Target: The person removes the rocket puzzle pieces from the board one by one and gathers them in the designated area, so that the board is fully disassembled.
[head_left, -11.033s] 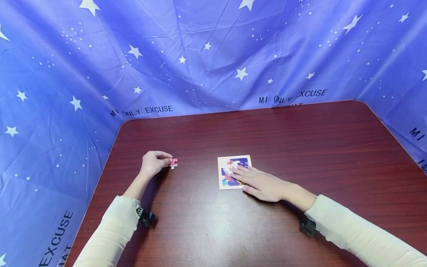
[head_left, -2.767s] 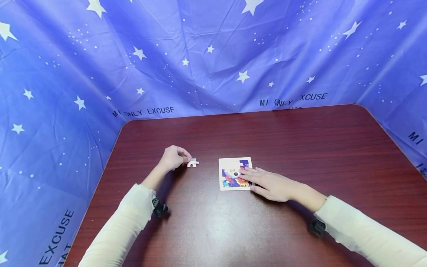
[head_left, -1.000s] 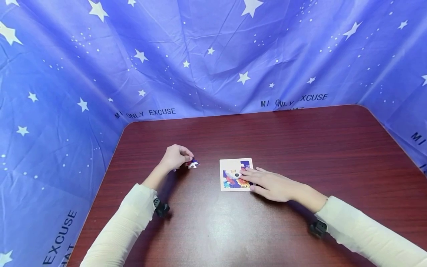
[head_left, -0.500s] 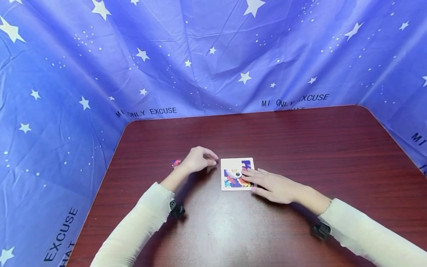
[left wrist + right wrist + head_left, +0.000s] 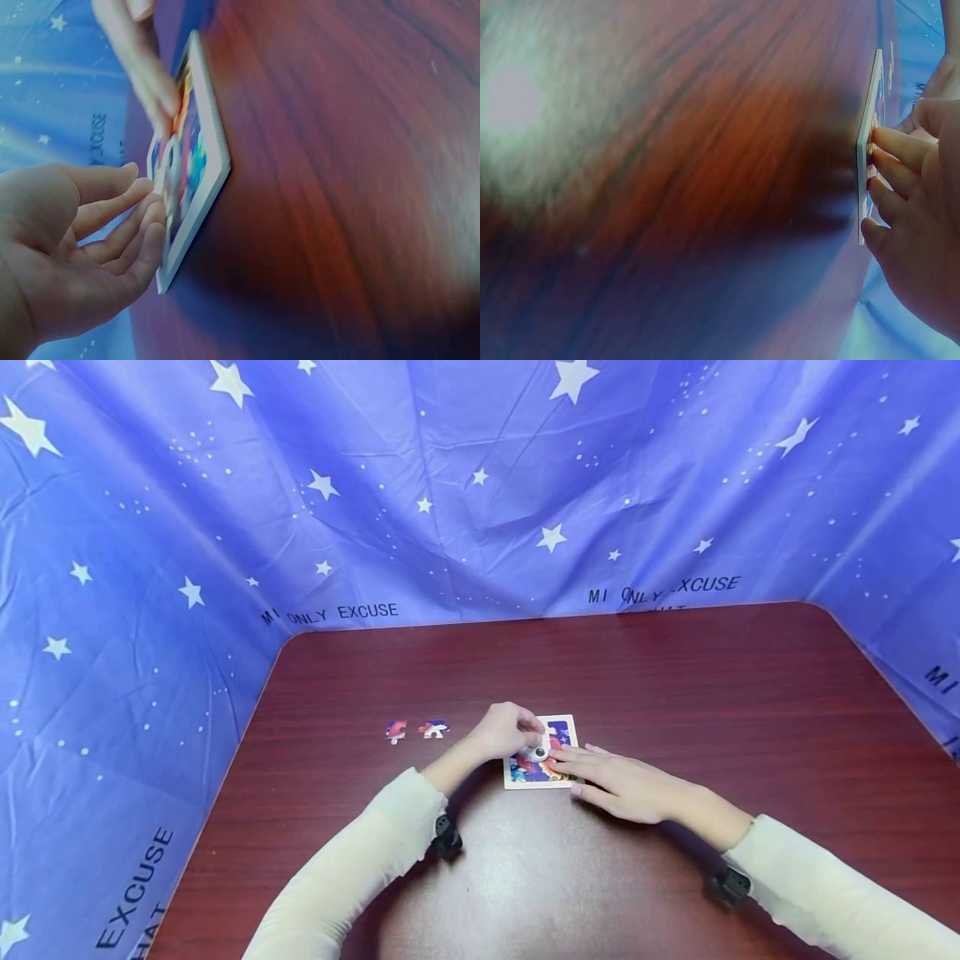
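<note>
A square picture-puzzle board (image 5: pixel 557 785) with a pale frame lies on the table. My left hand (image 5: pixel 504 731) reaches over its upper left part, thumb and index fingertips close together at the picture surface. Whether a piece is between them is hidden; in the left wrist view the left fingers (image 5: pixel 127 240) touch or nearly touch the board. My right hand (image 5: pixel 626 785) rests on the board's right side with straight fingers, thumb at its near edge. Two loose puzzle pieces lie to the left: a red one (image 5: pixel 397 727) and a purple, red and white one (image 5: pixel 438 724).
The dark red wooden table (image 5: pixel 675 677) extends around the board. Blue curtains (image 5: pixel 480 552) printed with white stars hang behind and beside it. The left forearm crosses the table in front of the loose pieces.
My left hand has moved right, from the loose pieces to the board, uncovering both pieces. The right hand stays on the board, which appears slightly farther right in view.
</note>
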### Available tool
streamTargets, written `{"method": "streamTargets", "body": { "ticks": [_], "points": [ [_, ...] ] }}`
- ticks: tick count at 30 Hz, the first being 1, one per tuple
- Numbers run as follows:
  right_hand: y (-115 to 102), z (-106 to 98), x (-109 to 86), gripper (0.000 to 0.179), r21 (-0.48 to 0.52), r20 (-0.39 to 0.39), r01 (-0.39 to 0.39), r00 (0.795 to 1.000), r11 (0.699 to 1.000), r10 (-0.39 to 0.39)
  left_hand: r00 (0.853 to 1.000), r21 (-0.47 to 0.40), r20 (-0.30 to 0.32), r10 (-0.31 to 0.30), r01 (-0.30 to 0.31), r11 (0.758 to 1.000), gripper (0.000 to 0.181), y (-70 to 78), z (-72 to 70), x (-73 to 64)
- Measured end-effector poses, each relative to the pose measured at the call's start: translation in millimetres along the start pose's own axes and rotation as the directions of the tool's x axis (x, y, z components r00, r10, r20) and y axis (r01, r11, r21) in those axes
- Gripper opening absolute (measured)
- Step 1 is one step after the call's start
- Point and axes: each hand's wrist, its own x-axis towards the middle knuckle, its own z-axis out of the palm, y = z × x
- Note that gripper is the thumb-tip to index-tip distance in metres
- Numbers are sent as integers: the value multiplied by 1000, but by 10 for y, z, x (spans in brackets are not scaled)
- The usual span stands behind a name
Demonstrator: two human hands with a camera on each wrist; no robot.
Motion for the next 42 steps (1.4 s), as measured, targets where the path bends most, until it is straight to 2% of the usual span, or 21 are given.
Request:
{"method": "streamTargets", "body": {
  "ticks": [7,17,29,35,42],
  "points": [
    [44,-14,-50,46,6,-10,-15,1000,1000,15,1000,94,0,28,-27,995,20,92,121,86],
    [68,-20,-113,44,-9,-28,-12,1000,1000,11,1000,118,-26,15,-12,993,21,157,184,94],
    [87,-12,-127,43,-5,-38,7,999,1000,-8,997,-9,-57,-51,51,999,12,213,200,122],
    [87,-30,-128,43,5,-32,9,999,1000,-9,995,-11,-92,-41,41,999,12,216,194,108],
    [84,-14,-127,43,3,-40,18,999,1000,-18,996,-43,-88,-28,24,999,13,205,207,89]
  ]
}}
